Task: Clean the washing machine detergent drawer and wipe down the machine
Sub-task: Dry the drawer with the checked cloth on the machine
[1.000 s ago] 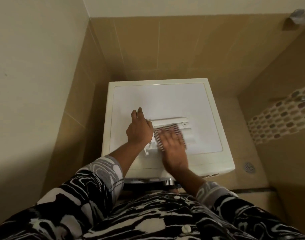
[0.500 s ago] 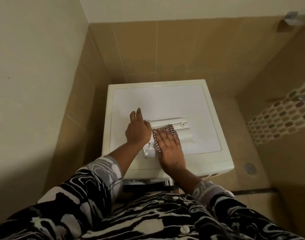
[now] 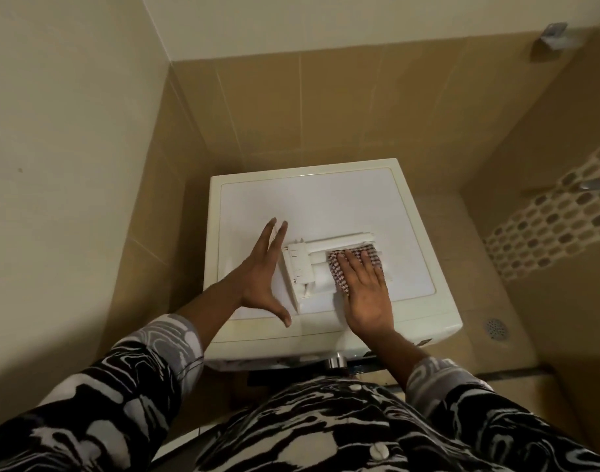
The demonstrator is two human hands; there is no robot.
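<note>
Pressed a cloth [image 3: 337, 274] flat-fingered with the right hand [image 3: 368, 301] onto the drawer [image 3: 308, 267], mid-frame atop the washing machine [image 3: 308, 206]. Held the left hand [image 3: 257, 281] spread just left, bracing nothing; risked skidding the drawer off.

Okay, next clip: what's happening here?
A person stands over a washing machine with its detergent drawer taken out and lying on the top. The right hand presses a checked cloth flat onto the drawer to wipe it. The left hand, fingers spread, is just left of the drawer, holding nothing.
</note>
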